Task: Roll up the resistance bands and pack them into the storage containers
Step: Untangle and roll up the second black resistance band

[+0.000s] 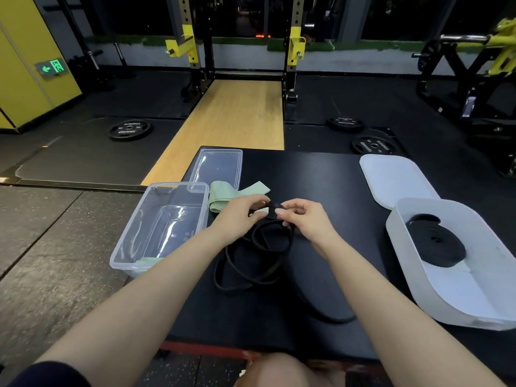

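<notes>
In the head view, both hands met over the middle of the black mat [321, 174]: the left hand [240, 212] and right hand [303, 216] each pinched the end of a loose black band [251, 258], whose loops trailed toward the near edge. Rolling seemed just begun. Next would come tight, even turns, then placing it in the white tub [405, 216] at the right edge, beside a rolled band [438, 244], or the clear bin [145, 219] at the left edge.
</notes>
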Demonstrator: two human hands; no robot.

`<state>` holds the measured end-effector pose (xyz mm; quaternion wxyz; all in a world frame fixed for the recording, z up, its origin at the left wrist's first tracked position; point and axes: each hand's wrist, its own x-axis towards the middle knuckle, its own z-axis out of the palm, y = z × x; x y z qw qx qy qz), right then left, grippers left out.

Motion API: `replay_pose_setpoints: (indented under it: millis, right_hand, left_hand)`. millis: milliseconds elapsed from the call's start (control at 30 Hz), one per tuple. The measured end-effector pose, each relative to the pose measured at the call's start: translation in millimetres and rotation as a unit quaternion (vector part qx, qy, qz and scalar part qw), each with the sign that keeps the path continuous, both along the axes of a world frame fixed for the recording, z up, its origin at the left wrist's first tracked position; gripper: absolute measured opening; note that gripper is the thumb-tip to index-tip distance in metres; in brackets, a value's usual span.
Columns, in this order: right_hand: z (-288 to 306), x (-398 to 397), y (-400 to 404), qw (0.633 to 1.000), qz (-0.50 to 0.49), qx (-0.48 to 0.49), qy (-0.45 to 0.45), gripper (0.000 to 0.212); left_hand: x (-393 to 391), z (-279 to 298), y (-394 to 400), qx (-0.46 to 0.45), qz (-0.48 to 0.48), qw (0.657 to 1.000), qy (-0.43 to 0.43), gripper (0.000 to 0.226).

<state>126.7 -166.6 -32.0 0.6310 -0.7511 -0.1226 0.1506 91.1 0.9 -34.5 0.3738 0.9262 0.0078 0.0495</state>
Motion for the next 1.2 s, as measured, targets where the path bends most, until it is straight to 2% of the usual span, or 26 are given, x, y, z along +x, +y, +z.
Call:
replay_pose_setpoints:
  millis: [67, 133, 267, 400, 500, 567, 633, 833, 900, 1100, 1200]
  right_hand:
    - [11, -4, -9, 1.0, 0.011, 0.012, -0.011, 0.013]
    - [17, -6, -19, 0.999, 0.017, -0.025, -0.045, 0.015]
    - [27, -15, -31, 0.984, -0.026, -0.133, -0.112, 0.016]
    - [44, -30, -34, 0.959, -0.097, -0.182, -0.193, 0.017]
    - [59, -42, -35, 0.936, -0.12, -0.201, -0.262, 0.018]
    - [67, -51, -37, 0.934, -0.124, -0.164, -0.293, 0.013]
    - [72, -60, -40, 0.939, -0.129, -0.11, -0.298, 0.01]
    - [87, -78, -47, 0.969, -0.125, 0.108, -0.182, 0.011]
    - [89, -76, -49, 0.969, -0.112, 0.152, -0.157, 0.004]
    - [105, -72, -67, 0.967, -0.061, 0.198, -0.147, 0.007]
    - [118, -73, -74, 0.97, -0.031, 0.176, -0.165, 0.004]
  left_hand:
    - [-3, 10, -7, -0.017, 0.021, 0.999, -0.047, 0.019]
    - [-6, 22, -14, -0.016, 0.019, 0.997, -0.077, 0.008]
    - [-16, 44, -32, -0.073, 0.036, 0.995, -0.064, 0.003]
    - [-28, 65, -60, -0.235, 0.054, 0.97, 0.011, 0.016]
    - [-35, 76, -76, -0.361, 0.076, 0.929, 0.038, 0.025]
    - [-40, 85, -81, -0.431, 0.085, 0.897, 0.043, 0.031]
    - [-43, 94, -85, -0.458, 0.088, 0.884, 0.039, 0.032]
    - [-53, 125, -97, -0.466, 0.05, 0.883, 0.021, 0.018]
    - [-56, 135, -98, -0.469, 0.031, 0.882, 0.009, 0.017]
    - [-64, 169, -100, -0.49, -0.021, 0.872, -0.011, 0.021]
    - [-68, 187, -99, -0.463, -0.049, 0.885, -0.024, 0.02]
